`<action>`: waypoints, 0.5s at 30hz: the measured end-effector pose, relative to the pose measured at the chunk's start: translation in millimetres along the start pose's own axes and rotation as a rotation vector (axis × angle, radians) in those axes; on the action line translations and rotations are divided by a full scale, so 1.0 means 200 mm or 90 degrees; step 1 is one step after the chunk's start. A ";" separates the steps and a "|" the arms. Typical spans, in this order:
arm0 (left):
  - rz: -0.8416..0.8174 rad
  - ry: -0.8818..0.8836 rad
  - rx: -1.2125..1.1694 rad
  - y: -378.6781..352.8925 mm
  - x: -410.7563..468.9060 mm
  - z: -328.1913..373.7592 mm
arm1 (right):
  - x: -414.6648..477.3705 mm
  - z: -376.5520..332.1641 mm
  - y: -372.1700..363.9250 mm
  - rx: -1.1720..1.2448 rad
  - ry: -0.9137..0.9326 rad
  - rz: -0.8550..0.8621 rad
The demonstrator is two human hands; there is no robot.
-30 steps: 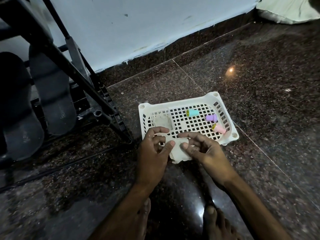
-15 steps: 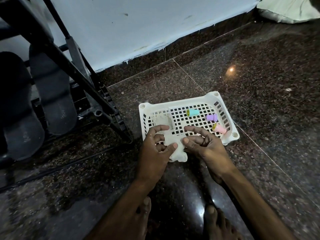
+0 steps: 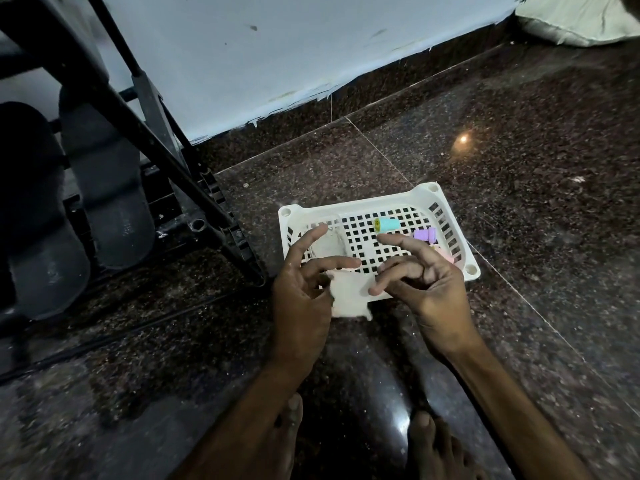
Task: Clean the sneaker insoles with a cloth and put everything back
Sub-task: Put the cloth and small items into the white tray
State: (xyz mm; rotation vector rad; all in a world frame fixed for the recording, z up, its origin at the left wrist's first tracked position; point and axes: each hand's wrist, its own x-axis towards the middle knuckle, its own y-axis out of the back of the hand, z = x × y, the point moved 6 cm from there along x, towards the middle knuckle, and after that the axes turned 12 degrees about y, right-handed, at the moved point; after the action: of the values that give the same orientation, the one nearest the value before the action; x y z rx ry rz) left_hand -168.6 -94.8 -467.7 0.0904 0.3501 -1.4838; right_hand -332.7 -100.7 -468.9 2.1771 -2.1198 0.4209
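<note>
The dark stone floor carries a black rack at its left edge, with two dark insoles propped on it. A white basket sits on the floor by the rack's foot. Over the basket's near edge, the left hand holds a small white cloth, its grip clamped on the cloth's left edge. The right hand has its thumb on the cloth's right edge; I cannot tell whether its grip closes. A teal cap and a purple cap lie at the basket's right end
</note>
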 end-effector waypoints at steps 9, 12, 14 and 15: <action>0.057 -0.042 0.049 0.00 0.00 0.04 | -0.04 0.07 0.01 -0.057 -0.083 0.106; 0.065 -0.040 0.052 0.01 0.00 0.04 | -0.08 0.12 -0.04 -0.036 -0.168 0.086; 0.058 -0.024 0.054 0.01 0.01 0.02 | -0.09 0.12 -0.07 -0.048 -0.174 0.061; 0.061 -0.019 0.060 0.02 0.01 0.01 | -0.09 0.11 -0.07 -0.056 -0.166 0.060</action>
State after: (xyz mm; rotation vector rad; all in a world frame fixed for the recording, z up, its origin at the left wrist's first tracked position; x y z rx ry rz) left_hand -164.8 -96.3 -466.6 0.1587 0.2485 -1.4053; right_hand -315.4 -88.8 -492.5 2.1920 -2.3278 0.0480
